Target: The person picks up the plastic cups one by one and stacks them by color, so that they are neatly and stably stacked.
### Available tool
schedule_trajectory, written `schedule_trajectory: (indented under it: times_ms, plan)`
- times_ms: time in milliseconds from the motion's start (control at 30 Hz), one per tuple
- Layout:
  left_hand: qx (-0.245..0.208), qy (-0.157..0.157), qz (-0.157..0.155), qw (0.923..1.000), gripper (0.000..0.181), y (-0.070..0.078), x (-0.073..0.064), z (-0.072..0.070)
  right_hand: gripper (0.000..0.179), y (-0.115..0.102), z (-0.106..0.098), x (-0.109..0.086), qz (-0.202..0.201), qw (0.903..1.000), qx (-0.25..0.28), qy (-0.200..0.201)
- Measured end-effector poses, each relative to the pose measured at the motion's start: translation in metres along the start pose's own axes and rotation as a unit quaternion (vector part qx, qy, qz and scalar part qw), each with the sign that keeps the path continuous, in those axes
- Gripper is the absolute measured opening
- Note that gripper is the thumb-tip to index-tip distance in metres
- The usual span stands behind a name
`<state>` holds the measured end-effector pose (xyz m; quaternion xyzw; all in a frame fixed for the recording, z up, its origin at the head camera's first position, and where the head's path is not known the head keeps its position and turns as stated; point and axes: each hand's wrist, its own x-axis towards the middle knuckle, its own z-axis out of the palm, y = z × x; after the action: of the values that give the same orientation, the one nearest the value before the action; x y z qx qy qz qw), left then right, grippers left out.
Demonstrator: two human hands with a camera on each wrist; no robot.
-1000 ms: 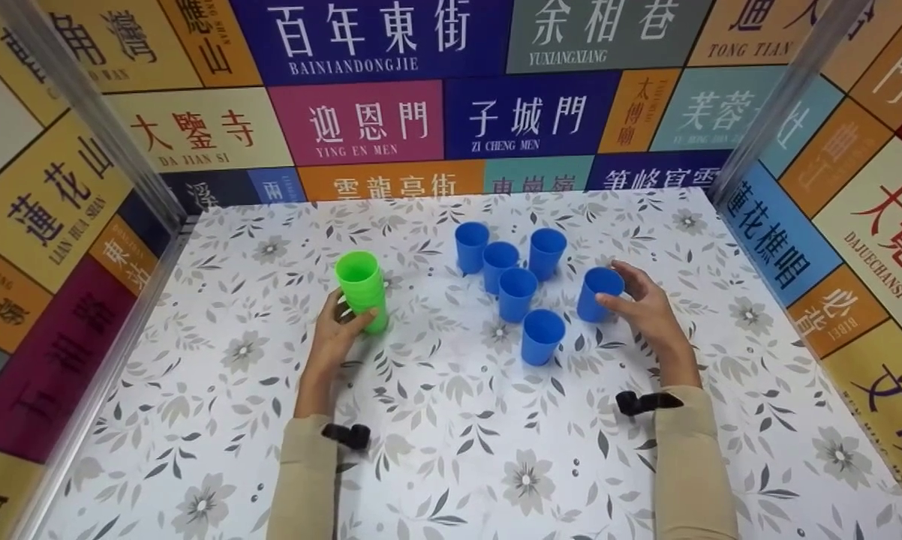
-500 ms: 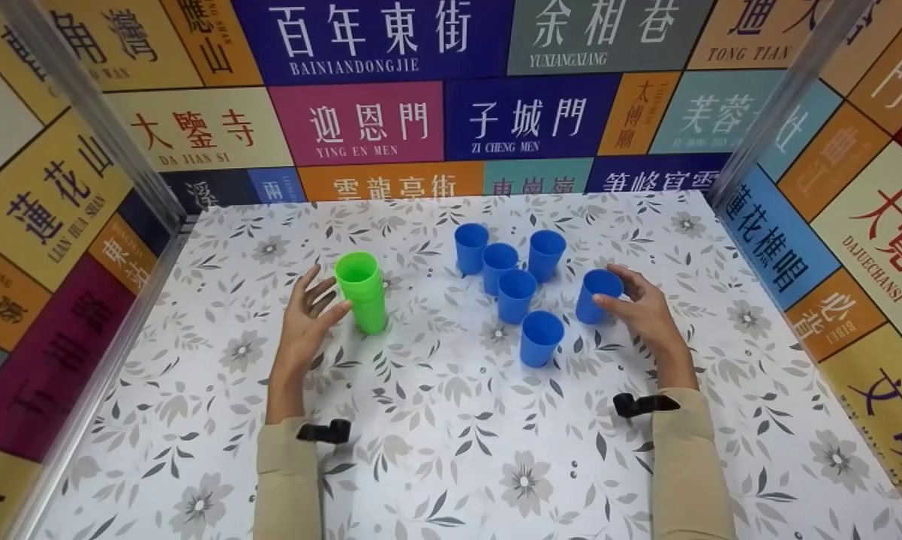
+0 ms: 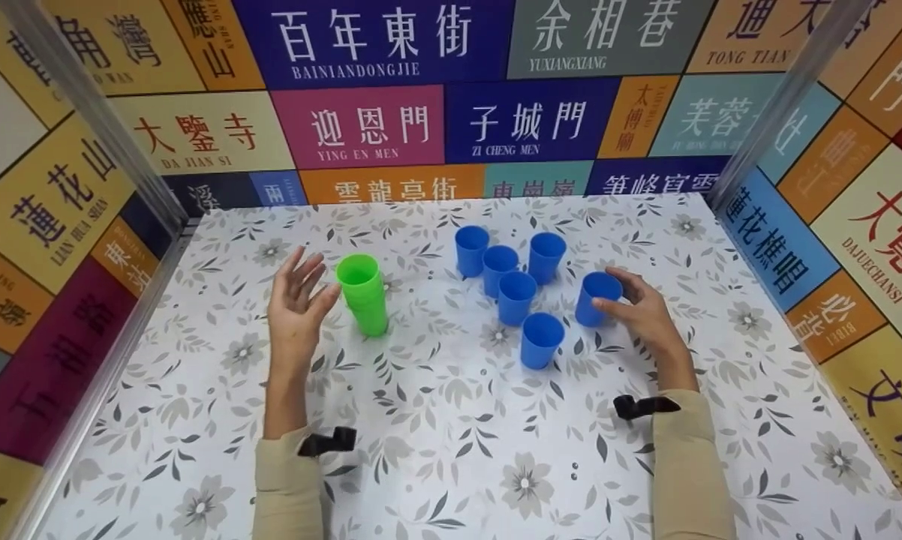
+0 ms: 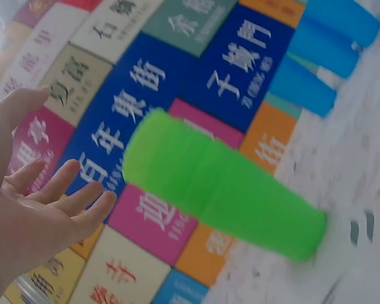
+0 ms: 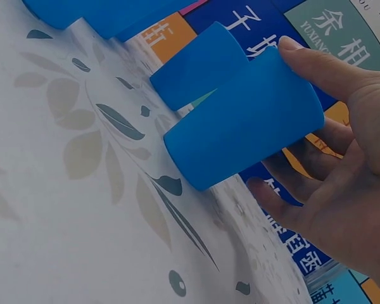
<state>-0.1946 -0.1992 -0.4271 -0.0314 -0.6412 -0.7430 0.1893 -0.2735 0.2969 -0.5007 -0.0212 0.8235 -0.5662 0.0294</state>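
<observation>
A stack of green cups [image 3: 367, 306] stands upright on the left half of the table. Just left of it, my left hand [image 3: 292, 315] is raised with fingers spread and holds nothing. In the left wrist view a gap shows between that hand [image 4: 44, 212] and the green stack [image 4: 221, 187]. On the right, my right hand [image 3: 646, 319] holds a blue cup [image 3: 595, 301] by its upper part. The right wrist view shows the thumb at the rim of this cup [image 5: 247, 120] and the fingers bent behind it; its base is at the tabletop.
Several more blue cups stand upright between the hands, including a front one [image 3: 542, 341] and a back one [image 3: 471, 251]. The table [image 3: 436, 465] has a floral cover. Panels with printed characters [image 3: 368, 124] wall in its back and sides.
My left hand has let go of the green stack and moved off to its left, fingers spreading. The right hand stays at the blue cup.
</observation>
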Motion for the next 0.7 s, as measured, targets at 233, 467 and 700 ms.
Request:
schedule_trajectory:
  times_ms: [233,467,700]
  plan:
    - [-0.009,-0.054,0.028,0.9981,0.072,0.010,-0.014,0.028,0.083,-0.003,0.001,-0.001,0.011,0.9999,0.003,-0.006]
    - [0.007,-0.124,0.008,0.9922,0.068,-0.001,-0.016,0.058,0.083,-0.001,-0.002,0.000,0.025,0.9997,-0.007,0.001]
    - [0.004,-0.163,-0.008,0.9865,0.069,-0.014,-0.021,0.081,0.083,-0.001,0.002,-0.001,0.035,0.9994,0.005,-0.008]
